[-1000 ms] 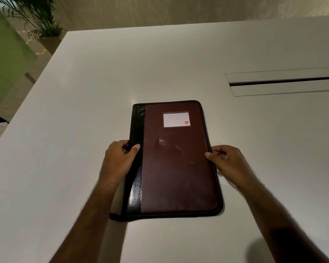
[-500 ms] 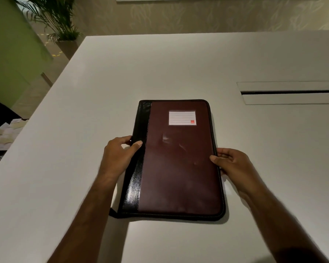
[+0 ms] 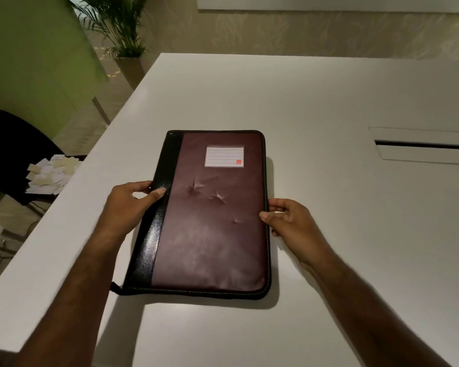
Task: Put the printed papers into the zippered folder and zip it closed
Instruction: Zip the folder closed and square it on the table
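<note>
Lying flat on the white table [image 3: 329, 102]: zippered folder [image 3: 210, 221], closed. Left hand [image 3: 127, 205] grips its spine edge, right hand [image 3: 289, 221] pinches the zipper edge. Potted palm [image 3: 119, 30] beyond the table's far-left corner.

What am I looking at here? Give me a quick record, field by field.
surface: white table
main item: zippered folder, maroon with black spine, lying flat and closed
label: lined card on the cover
left hand: gripping the spine edge
right hand: gripping the zipper edge
off the table: loose paper pieces on a dark seat
background: potted plant
</note>
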### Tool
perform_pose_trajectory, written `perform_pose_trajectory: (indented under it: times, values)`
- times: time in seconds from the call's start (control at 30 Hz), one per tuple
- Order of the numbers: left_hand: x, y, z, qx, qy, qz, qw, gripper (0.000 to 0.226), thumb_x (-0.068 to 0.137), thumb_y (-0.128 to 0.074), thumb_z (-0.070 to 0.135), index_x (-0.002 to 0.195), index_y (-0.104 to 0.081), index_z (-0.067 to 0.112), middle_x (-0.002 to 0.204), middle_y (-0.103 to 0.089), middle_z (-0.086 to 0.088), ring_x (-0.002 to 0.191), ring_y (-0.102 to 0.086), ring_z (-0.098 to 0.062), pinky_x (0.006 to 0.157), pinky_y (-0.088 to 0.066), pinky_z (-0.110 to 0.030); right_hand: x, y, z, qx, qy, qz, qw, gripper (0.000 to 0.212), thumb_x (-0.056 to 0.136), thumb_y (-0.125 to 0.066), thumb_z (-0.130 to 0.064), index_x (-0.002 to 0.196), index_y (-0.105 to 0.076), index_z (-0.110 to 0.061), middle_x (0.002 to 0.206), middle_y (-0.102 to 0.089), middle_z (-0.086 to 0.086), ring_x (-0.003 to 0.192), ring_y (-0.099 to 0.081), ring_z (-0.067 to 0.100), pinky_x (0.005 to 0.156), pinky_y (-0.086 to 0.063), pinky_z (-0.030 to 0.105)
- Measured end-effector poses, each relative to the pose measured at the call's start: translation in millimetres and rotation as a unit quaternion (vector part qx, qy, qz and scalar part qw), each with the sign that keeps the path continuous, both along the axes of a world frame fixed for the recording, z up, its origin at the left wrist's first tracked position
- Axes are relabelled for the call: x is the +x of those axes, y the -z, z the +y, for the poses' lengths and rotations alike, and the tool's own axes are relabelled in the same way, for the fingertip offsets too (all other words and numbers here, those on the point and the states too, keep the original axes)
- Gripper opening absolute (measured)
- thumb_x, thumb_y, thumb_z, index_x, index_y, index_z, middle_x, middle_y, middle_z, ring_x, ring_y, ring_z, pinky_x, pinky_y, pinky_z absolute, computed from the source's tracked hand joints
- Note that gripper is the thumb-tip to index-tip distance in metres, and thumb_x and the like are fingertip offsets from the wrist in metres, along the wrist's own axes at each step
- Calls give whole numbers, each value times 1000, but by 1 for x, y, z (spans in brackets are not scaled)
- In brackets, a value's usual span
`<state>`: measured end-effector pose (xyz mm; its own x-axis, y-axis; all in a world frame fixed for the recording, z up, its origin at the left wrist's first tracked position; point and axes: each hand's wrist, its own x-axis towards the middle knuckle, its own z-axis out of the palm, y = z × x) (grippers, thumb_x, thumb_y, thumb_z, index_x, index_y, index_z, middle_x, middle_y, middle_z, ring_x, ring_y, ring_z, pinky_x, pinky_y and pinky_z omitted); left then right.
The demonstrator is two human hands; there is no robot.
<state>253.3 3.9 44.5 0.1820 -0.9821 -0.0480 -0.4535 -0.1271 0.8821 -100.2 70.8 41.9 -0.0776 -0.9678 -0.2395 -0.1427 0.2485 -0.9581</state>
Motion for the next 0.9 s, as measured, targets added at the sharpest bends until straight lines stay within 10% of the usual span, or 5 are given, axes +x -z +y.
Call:
perform_pose_trajectory:
  times: [0.2, 0.47, 0.67, 0.9]
  values:
    - [49, 0, 0, -5, -24, -15, 1000, 18, 78, -88, 42, 80, -77, 56, 91, -78, 20, 77, -75, -2, 88, -61, -37, 51, 13, -2, 26, -35, -22, 999, 25, 97, -74, -12, 118, -66, -23, 105, -76, -7, 81, -73, -9, 64, -52, 7]
    - [85, 18, 9, 24, -62, -20, 998, 34, 82, -87, 32, 113, -79, 21, 95, -78, 10, 92, -75, -16, 94, -59, -40, 93, 24, 3, 58, -70, -37, 995, 33, 96, -75, -8, 127, -63, -12, 115, -76, 6, 104, -76, 22, 93, -63, 35]
    - [90, 26, 10, 49, -68, -13, 996, 40, 84, -86, 27, 120, -76, 14, 92, -77, 8, 76, -75, -3, 77, -60, -23, 101, 29, 3, 43, -79, 9, 996, 29, 95, -76, -10, 117, -60, -22, 109, -68, -7, 91, -71, 7, 64, -54, 8]
    - [93, 36, 10, 66, -81, 9, 994, 44, 83, -86, 27, 123, -75, 10, 100, -79, -8, 93, -76, -23, 96, -60, -45, 106, 29, 2, 39, -78, 37, 995, 30, 95, -76, -9, 115, -58, -20, 101, -63, -11, 79, -66, -1, 62, -48, 3]
